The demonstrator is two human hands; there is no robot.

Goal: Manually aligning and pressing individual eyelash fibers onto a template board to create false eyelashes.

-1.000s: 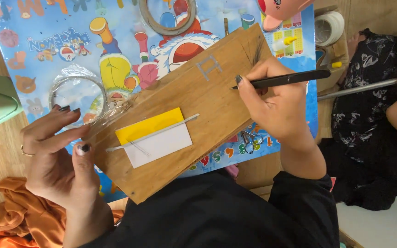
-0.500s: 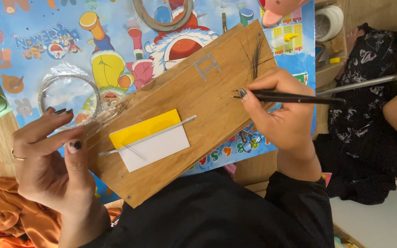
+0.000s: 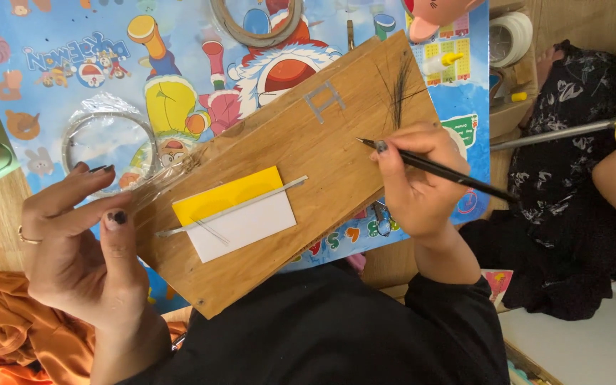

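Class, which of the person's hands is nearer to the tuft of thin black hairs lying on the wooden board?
Right. The right hand, holding a thin black tool, sits just below the tuft of black hairs; the left hand is at the wooden board's opposite end.

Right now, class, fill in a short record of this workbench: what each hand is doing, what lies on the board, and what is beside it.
Left hand: open, thumb steadying the wooden board
Right hand: gripping a thin black tool, tip on the board
On board: yellow-and-white card, thin metal strip, dark hair strands
Beside board: wrapped tape roll
Underneath: cartoon poster
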